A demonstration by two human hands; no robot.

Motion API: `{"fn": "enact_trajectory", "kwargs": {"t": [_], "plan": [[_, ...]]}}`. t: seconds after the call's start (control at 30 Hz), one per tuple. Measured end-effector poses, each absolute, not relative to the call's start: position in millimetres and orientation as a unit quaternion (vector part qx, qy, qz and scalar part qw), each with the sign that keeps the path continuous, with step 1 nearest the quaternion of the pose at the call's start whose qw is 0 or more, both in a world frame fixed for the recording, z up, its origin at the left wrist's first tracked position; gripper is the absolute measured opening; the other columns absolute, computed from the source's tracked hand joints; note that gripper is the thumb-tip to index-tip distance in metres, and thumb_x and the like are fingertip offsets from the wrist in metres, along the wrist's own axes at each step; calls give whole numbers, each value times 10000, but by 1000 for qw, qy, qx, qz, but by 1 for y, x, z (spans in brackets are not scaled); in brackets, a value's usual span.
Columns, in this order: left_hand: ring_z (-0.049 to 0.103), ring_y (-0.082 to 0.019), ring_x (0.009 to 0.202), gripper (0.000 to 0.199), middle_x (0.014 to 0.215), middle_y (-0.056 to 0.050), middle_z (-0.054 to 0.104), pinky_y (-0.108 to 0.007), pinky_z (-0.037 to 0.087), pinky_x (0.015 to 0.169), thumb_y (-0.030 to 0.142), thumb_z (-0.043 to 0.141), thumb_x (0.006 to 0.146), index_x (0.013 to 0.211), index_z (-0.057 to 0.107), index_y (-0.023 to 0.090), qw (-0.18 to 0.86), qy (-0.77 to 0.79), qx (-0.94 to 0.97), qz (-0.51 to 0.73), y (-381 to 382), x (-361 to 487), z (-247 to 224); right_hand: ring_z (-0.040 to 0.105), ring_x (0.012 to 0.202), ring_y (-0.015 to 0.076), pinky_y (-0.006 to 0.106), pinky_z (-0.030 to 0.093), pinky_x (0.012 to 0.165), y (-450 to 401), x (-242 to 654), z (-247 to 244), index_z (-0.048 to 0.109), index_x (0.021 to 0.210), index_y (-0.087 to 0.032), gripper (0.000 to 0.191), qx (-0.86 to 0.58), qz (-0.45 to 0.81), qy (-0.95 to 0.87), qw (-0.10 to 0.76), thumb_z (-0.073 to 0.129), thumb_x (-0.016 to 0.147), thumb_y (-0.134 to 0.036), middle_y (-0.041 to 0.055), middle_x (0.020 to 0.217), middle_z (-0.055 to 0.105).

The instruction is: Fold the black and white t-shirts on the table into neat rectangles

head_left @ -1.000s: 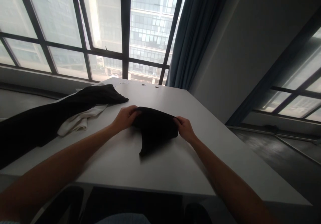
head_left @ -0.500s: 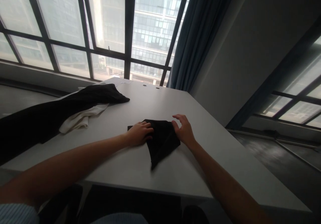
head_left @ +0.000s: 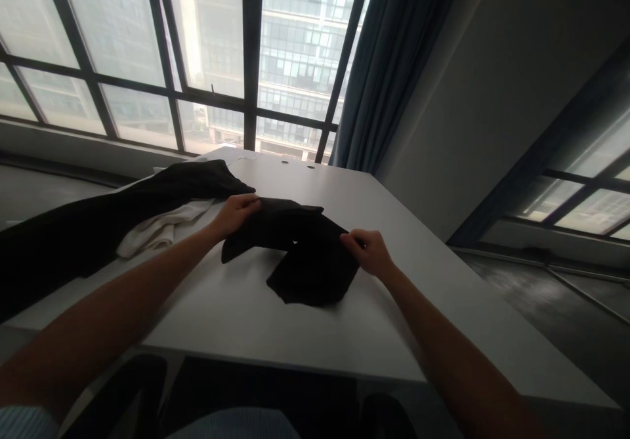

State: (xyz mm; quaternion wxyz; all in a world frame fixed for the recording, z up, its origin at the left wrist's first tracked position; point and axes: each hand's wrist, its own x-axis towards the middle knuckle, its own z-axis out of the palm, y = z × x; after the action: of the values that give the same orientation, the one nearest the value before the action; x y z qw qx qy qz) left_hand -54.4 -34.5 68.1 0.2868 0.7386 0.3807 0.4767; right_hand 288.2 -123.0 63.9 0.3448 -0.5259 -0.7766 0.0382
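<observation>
A black garment (head_left: 315, 262) hangs partly raised over the white table, stretched between my hands; its exact kind does not show. My left hand (head_left: 238, 212) pinches its upper left edge, fingers closed. At the right edge my right hand (head_left: 368, 249) grips the cloth in a closed hold. Two flaps droop toward the tabletop, with a gap between them. Just beyond my left hand lies the tip of a long, dark piece of clothing (head_left: 147, 196).
The white table (head_left: 433, 314) reaches toward the windows (head_left: 211, 45). Under the dark clothing on the left is a crumpled cream cloth (head_left: 152, 230). Papers (head_left: 236, 154) lie at the far end. A blue curtain (head_left: 384, 84) hangs behind the table.
The black garment has gone from a small folded patch to a wider, opened shape. My left hand moved left and away from me with its edge; my right hand closed on the other side.
</observation>
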Motion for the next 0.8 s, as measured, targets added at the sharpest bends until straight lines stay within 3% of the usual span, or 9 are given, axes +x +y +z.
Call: {"fn": "enact_trajectory", "kwargs": {"t": [0.07, 0.17, 0.37, 0.47, 0.53, 0.63, 0.7, 0.8], "plan": [[594, -203, 686, 490, 714, -22, 659, -310, 464, 636, 655, 731, 685, 777, 688, 176, 368, 407, 688, 475, -25, -59, 60, 493, 567, 161, 305, 386, 597, -115, 299, 63, 626, 615, -213, 585, -562, 17, -751, 346, 436, 938, -663, 22, 565, 580], [571, -180, 630, 455, 666, -18, 648, -292, 440, 582, 598, 796, 601, 739, 686, 178, 404, 460, 629, 479, -8, -65, 44, 506, 561, 164, 310, 366, 609, -105, 308, 54, 643, 605, -215, 513, -598, 6, -753, 275, 499, 919, -594, 27, 572, 607], [590, -190, 628, 302, 677, -38, 613, -362, 490, 597, 488, 699, 737, 743, 584, 209, 345, 530, 513, 580, 27, -109, 41, 568, 617, 183, 315, 386, 634, -99, 323, 48, 723, 720, -200, 464, -625, 25, -750, 215, 512, 924, -560, 49, 659, 673], [655, -271, 792, 252, 815, -80, 665, -457, 508, 682, 495, 605, 831, 885, 606, 249, 292, 546, 482, 620, 28, -131, 51, 571, 615, 173, 303, 403, 616, -100, 330, 49, 755, 842, -203, 489, -620, 64, -757, 198, 541, 895, -639, 37, 694, 685], [657, -311, 976, 284, 955, -95, 699, -504, 497, 808, 502, 539, 889, 1004, 635, 260, 200, 543, 521, 628, 21, -133, 54, 593, 652, 178, 299, 427, 625, -101, 331, 46, 758, 914, -209, 483, -611, 99, -766, 174, 589, 860, -659, 43, 767, 709], [620, -319, 1128, 420, 1107, -108, 709, -497, 440, 990, 522, 499, 928, 1095, 673, 178, 42, 483, 688, 540, 4, -112, 49, 620, 741, 198, 307, 462, 668, -100, 326, 41, 731, 878, -207, 408, -585, 114, -787, 158, 655, 827, -605, 68, 885, 718], [622, -298, 1150, 458, 1150, -91, 724, -464, 423, 1058, 567, 597, 865, 1095, 700, 184, 39, 428, 783, 450, -8, -88, 39, 619, 771, 202, 315, 476, 705, -100, 320, 40, 701, 823, -205, 300, -561, 102, -804, 171, 679, 816, -504, 75, 912, 708], [591, -312, 1235, 560, 1294, -101, 686, -476, 382, 1117, 561, 669, 836, 1278, 655, 217, 58, 359, 899, 245, -20, -56, 25, 621, 783, 200, 321, 486, 743, -103, 314, 44, 677, 806, -209, 185, -535, 96, -814, 206, 653, 810, -393, 63, 891, 706]]}}
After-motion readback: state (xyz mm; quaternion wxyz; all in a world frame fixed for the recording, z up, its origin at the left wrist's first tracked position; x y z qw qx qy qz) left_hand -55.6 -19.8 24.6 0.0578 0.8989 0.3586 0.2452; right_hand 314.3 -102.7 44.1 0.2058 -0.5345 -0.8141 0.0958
